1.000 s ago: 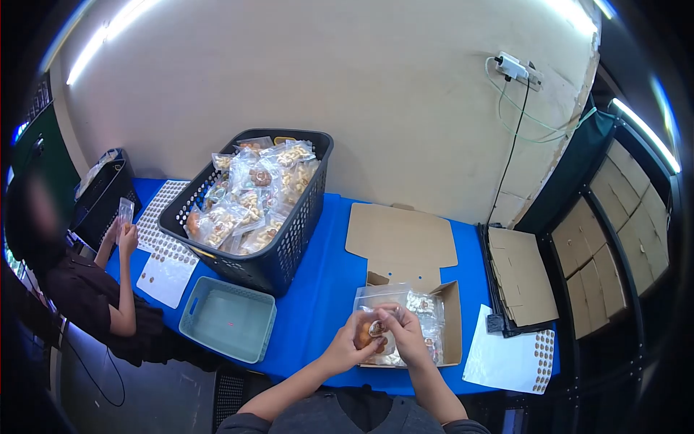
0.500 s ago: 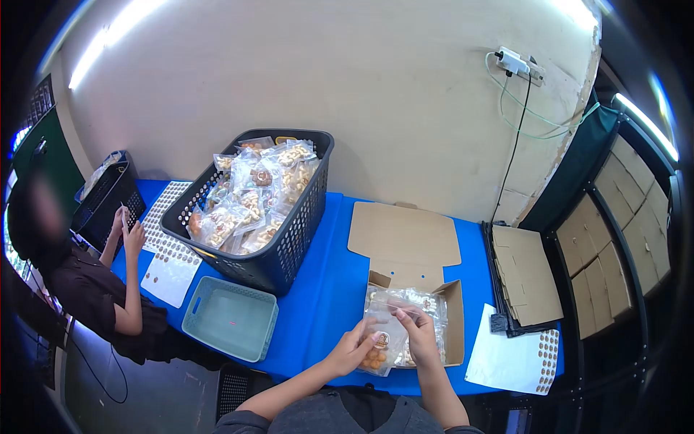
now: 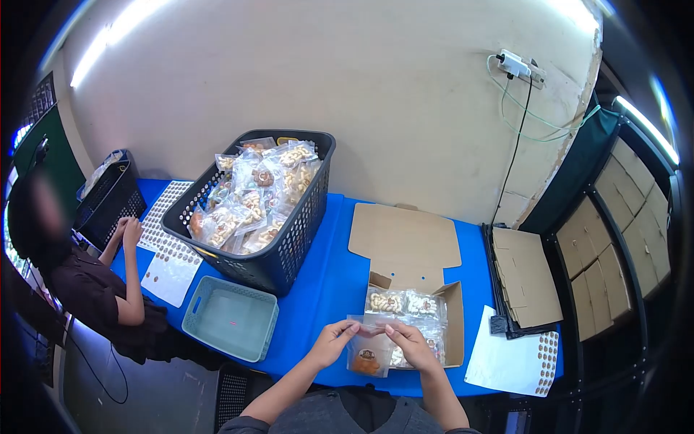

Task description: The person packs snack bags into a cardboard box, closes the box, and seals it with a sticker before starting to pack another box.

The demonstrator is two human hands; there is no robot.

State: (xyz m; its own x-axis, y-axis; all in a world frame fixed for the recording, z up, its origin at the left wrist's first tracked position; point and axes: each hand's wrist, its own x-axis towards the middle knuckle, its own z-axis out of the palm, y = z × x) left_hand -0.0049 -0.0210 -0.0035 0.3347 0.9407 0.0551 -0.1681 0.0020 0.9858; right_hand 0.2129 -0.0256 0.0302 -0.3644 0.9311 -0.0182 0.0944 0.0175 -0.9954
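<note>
Just one packet, two hands

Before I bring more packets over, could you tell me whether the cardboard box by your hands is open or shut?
Open: the cardboard box has its lid folded back flat, with packets visible inside.

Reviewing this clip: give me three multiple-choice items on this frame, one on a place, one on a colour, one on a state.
1. Where does the black basket stand?
A. on the floor
B. on the blue table, left of the cardboard box
C. inside the cardboard box

2. What colour is the small empty tray?
A. red
B. yellow
C. pale green

3. How is the clear snack bag held?
A. by both hands, left hand and right hand, at its top edge
B. by one hand
C. lying untouched

Answers: B, the basket sits on the blue cloth; C, its walls are pale green; A, both hands pinch the top.
</note>
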